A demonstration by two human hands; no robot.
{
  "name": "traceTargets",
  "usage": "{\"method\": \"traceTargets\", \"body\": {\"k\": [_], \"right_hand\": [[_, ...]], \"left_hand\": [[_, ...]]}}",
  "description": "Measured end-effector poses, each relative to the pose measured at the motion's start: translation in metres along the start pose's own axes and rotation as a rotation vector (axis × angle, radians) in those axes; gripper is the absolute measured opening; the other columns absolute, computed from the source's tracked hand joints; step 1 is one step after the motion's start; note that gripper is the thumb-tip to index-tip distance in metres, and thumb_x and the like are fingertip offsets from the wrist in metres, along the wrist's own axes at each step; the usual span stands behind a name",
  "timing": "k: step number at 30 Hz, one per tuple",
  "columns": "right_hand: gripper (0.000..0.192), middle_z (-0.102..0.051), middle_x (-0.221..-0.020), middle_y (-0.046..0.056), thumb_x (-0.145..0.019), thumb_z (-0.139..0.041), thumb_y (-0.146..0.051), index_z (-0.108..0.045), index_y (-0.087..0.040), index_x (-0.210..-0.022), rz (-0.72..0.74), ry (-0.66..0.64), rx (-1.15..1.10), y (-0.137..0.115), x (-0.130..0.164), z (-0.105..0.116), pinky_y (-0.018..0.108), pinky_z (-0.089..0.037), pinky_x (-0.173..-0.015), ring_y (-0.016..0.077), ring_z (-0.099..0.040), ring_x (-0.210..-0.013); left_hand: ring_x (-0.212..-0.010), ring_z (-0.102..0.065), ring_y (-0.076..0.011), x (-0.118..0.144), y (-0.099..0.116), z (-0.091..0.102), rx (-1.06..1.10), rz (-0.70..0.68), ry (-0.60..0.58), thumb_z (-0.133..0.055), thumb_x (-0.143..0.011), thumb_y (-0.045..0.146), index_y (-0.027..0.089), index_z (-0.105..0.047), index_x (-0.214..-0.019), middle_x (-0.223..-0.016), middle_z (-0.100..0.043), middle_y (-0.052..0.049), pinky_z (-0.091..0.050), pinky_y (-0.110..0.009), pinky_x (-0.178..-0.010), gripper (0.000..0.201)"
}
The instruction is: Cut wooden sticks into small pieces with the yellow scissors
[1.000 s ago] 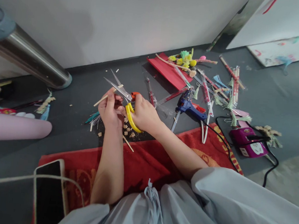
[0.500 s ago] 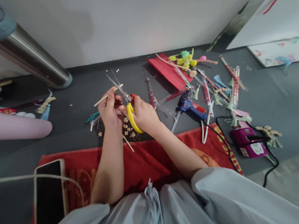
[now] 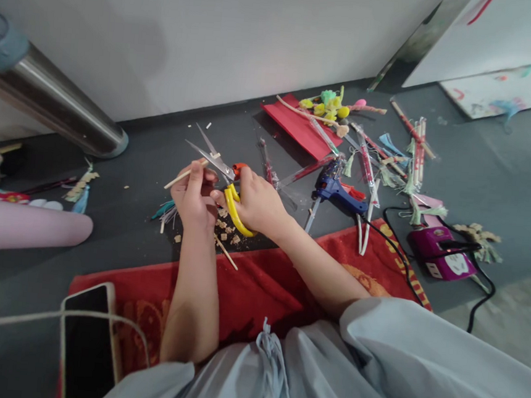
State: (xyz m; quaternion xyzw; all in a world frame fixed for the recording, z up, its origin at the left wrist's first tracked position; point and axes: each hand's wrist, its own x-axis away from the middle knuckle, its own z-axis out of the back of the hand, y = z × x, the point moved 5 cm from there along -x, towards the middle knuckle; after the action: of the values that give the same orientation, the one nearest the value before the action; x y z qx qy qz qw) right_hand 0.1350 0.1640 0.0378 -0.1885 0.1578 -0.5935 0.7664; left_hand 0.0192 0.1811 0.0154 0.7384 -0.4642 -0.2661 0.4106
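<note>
My left hand (image 3: 194, 198) pinches a thin wooden stick (image 3: 184, 174) that points up and to the left. My right hand (image 3: 256, 202) grips yellow-handled scissors (image 3: 233, 205); their blades (image 3: 209, 152) stand apart just above the stick's near end. Small cut wood pieces (image 3: 226, 228) lie on the dark floor under both hands. Another short stick (image 3: 226, 253) lies at the edge of the red mat (image 3: 257, 291).
A blue glue gun (image 3: 338, 189) with its black cord, a purple power strip (image 3: 441, 256), and red paper (image 3: 302, 131) with pompoms and tassel sticks lie to the right. A phone (image 3: 90, 335) with a white cable rests near left. A metal leg (image 3: 55, 106) and a pink roll (image 3: 21, 226) sit left.
The scissor blades closed on the stick half a second ago and have now parted again. The stick's tip has dropped slightly lower left.
</note>
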Motion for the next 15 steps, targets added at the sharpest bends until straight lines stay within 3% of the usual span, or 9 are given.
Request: {"method": "traceTargets", "body": {"k": [7, 15], "right_hand": [[0.067, -0.065, -0.102, 0.014, -0.086, -0.028, -0.069, -0.048, -0.010, -0.110, -0.072, -0.030, -0.031, -0.0003, -0.0005, -0.0007, 0.034, -0.045, -0.078, 0.0279, -0.063, -0.096], [0.067, -0.068, -0.098, 0.013, -0.085, -0.030, -0.071, -0.049, -0.012, -0.109, -0.129, -0.055, 0.028, 0.0013, 0.0006, 0.0021, 0.034, -0.046, -0.074, 0.0286, -0.065, -0.090]], "left_hand": [[-0.048, -0.049, -0.0042, 0.0009, -0.0011, -0.0003, 0.038, 0.032, 0.004, -0.076, -0.065, 0.041, 0.017, -0.066, -0.071, -0.051, -0.050, 0.006, -0.030, -0.014, -0.038, 0.026], [-0.047, -0.049, -0.0038, 0.0011, -0.0010, -0.0012, 0.056, 0.009, 0.011, -0.075, -0.068, 0.038, 0.017, -0.065, -0.069, -0.050, -0.050, 0.006, -0.034, -0.014, -0.040, 0.023]]}}
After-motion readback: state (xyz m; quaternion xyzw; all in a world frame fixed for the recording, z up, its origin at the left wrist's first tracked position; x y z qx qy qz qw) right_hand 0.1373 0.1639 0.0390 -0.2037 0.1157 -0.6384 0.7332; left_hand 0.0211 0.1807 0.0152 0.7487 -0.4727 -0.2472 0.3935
